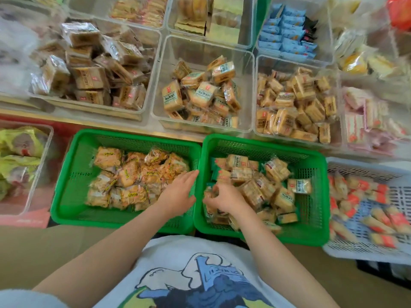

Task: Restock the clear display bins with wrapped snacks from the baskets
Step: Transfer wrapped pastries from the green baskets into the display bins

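Two green baskets stand side by side in front of me. The left basket (pixel 66 165) holds orange-wrapped snacks (pixel 133 178). The right basket (pixel 315 196) holds tan wrapped snacks (pixel 255 181). My left hand (pixel 180 192) lies flat with straight fingers over the right side of the left basket, fingertips at the wall between the baskets. My right hand (pixel 222 197) is down in the right basket with fingers curled round wrapped snacks at its left side. Behind the baskets a clear bin (pixel 249 63) is partly filled with similar tan snack packs (pixel 200 94).
Clear bins of brown packs (pixel 89 70) and small tan packs (pixel 293 103) flank the middle bin. More bins stand behind. A white slotted basket (pixel 378 250) with red-and-cream snacks is at the right. A clear bin with yellow bags (pixel 20 152) is at the left.
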The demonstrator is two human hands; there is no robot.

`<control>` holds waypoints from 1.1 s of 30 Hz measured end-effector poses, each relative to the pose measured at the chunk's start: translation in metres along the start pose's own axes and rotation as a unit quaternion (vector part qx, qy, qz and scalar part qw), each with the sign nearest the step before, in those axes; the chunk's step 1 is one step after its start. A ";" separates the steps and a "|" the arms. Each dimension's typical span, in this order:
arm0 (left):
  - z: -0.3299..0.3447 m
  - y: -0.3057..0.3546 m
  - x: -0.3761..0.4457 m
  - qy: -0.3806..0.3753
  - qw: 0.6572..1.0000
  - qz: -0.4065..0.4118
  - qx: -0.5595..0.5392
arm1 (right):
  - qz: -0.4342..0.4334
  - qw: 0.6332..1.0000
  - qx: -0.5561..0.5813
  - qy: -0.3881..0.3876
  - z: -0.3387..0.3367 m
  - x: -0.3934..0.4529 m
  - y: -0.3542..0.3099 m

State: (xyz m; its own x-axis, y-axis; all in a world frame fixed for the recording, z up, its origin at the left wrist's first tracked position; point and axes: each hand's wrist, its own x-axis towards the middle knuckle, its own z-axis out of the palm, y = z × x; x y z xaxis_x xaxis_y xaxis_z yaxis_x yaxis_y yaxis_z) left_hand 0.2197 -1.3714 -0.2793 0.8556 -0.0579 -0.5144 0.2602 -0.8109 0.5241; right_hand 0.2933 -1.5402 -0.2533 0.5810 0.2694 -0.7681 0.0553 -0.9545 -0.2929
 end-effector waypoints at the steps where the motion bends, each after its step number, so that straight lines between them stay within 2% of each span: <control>1: -0.002 0.001 0.000 0.007 1.000 0.004 0.004 | -0.002 0.999 -0.043 0.003 0.004 -0.002 -0.002; 3: -0.007 0.003 -0.001 0.014 1.000 0.014 0.016 | 0.002 0.993 -0.122 0.004 0.008 -0.002 -0.008; 5: -0.012 0.004 -0.002 0.008 0.999 0.016 0.028 | 0.017 0.990 -0.140 -0.012 0.008 0.000 -0.011; 7: -0.015 0.005 0.000 -0.005 0.999 0.013 0.038 | 0.033 0.998 -0.050 -0.027 -0.002 -0.002 -0.011; 9: -0.019 0.008 0.002 -0.017 0.999 0.001 0.032 | 0.042 0.994 0.100 -0.028 -0.016 -0.005 -0.004; 12: -0.029 0.022 0.003 -0.017 0.999 0.000 -0.045 | 0.060 0.961 0.271 -0.007 -0.038 -0.017 0.006; 14: -0.037 0.037 0.003 -0.009 0.993 0.043 -0.109 | 0.059 0.932 0.358 0.014 -0.047 -0.020 0.010; 18: -0.051 0.068 0.010 0.035 0.979 0.102 -0.172 | 0.003 0.888 0.457 0.040 -0.070 -0.022 0.000; 20: -0.060 0.077 0.017 0.090 0.969 0.063 -0.223 | -0.032 0.855 0.516 0.049 -0.083 -0.023 -0.007; 22: -0.078 0.081 0.024 0.114 0.930 -0.020 -0.349 | -0.058 0.836 0.542 0.056 -0.095 -0.023 -0.012; 24: -0.094 0.077 0.030 0.071 0.876 -0.058 -0.473 | -0.070 0.851 0.513 0.092 -0.106 -0.020 -0.015; 26: -0.110 0.072 0.030 0.027 0.860 -0.043 -0.508 | -0.070 0.876 0.457 0.140 -0.113 -0.014 -0.015; 27: -0.117 0.073 0.028 0.009 0.855 -0.032 -0.517 | -0.079 0.880 0.448 0.135 -0.116 -0.012 -0.015; 30: -0.127 0.079 0.026 0.014 0.865 -0.031 -0.501 | -0.122 0.890 0.439 0.038 -0.124 -0.008 -0.020; 33: -0.126 0.084 0.031 0.129 0.891 -0.080 -0.429 | -0.128 0.884 0.449 0.025 -0.132 0.000 -0.023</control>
State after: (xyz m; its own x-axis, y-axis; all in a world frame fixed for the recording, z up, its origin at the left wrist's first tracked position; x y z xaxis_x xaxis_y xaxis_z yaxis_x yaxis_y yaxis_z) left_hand 0.3246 -1.3684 -0.1661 0.8228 0.2431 -0.5138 0.5391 -0.0475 0.8409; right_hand 0.3993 -1.5350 -0.1718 0.6788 0.4346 -0.5919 -0.4645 -0.3700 -0.8045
